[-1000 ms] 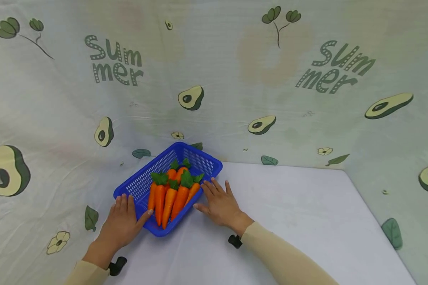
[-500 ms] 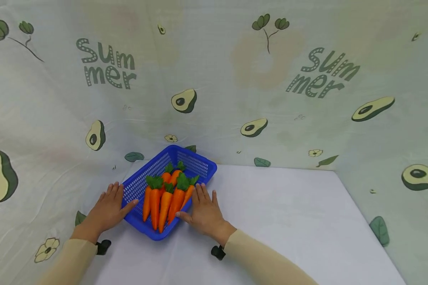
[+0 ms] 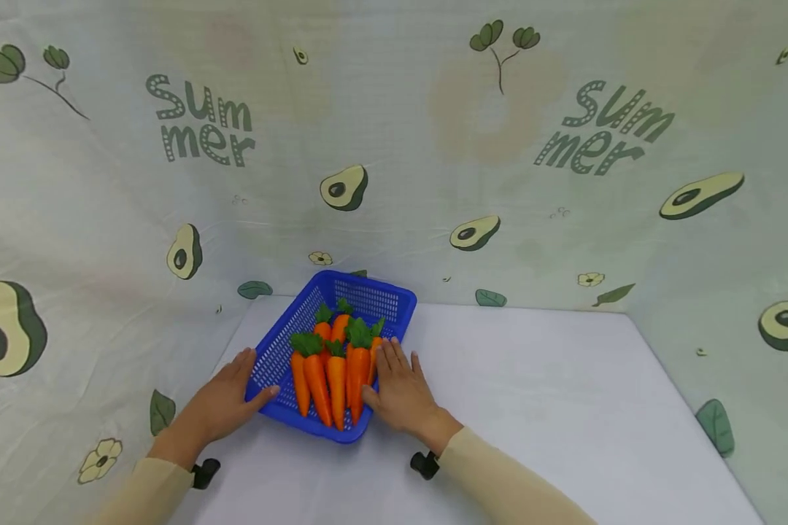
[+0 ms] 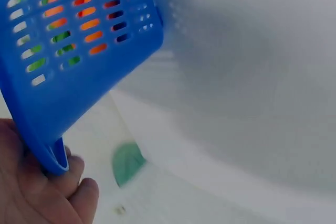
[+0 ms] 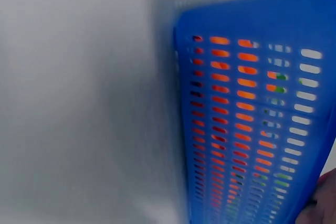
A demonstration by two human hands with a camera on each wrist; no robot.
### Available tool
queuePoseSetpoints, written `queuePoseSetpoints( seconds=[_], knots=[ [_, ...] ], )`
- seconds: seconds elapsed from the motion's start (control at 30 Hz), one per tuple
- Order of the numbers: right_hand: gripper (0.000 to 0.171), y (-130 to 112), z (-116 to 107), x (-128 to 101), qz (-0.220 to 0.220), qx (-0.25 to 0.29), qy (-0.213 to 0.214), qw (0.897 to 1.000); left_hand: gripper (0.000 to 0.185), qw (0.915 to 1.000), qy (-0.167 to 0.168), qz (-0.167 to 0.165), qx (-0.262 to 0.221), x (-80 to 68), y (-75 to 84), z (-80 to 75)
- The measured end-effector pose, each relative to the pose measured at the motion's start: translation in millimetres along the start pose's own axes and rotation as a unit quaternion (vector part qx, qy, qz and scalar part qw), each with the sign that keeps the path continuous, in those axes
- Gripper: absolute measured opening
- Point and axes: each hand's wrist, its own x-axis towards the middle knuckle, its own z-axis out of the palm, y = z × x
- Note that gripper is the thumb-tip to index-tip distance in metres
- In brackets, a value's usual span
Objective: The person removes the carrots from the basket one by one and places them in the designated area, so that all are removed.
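Gripping a blue basket [image 3: 376,297] of carrots [image 3: 338,380] over the tabletop [image 3: 532,394], the left hand [image 3: 218,401] and right hand [image 3: 406,396] clamp fingers on opposite sides in the head view. Left wrist: fingers curl beneath its rim. Right wrist: carrots show through its slots.

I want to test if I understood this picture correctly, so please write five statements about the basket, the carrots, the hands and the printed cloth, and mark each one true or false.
1. The blue basket has carrots in it. True.
2. The left hand and the right hand are at opposite sides of the basket. True.
3. The green tops point toward the person. False: they point toward the printed cloth at the back.
4. The left hand holds a carrot. False: it is at the basket's rim.
5. The word "summer" appears more than once on the cloth. True.
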Motion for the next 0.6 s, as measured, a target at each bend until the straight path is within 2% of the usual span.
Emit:
queuePoseSetpoints(
  seconds=[0.1, 0.3, 0.47, 0.6],
  knots=[
    [0.072, 22, -13, -6, -0.012, 0.014, -0.002, 1.0, 0.112, 0.9999, 0.014, 0.003, 0.0, -6.3, 24.2, 11.1],
    [0.07, 69, -33, -20, -0.021, -0.003, -0.004, 1.0, 0.117, 0.9989, 0.046, 0.002, -0.012, -16.8, 78.9, 34.8],
    [0.069, 100, -50, -33, -0.022, -0.008, -0.002, 1.0, 0.115, 0.9976, 0.063, -0.001, -0.029, -22.8, 124.2, 46.1],
    [0.068, 115, -58, -37, -0.01, -0.014, -0.003, 1.0, 0.112, 0.9979, 0.059, 0.001, -0.026, -24.7, 147.8, 50.1]
  ],
)
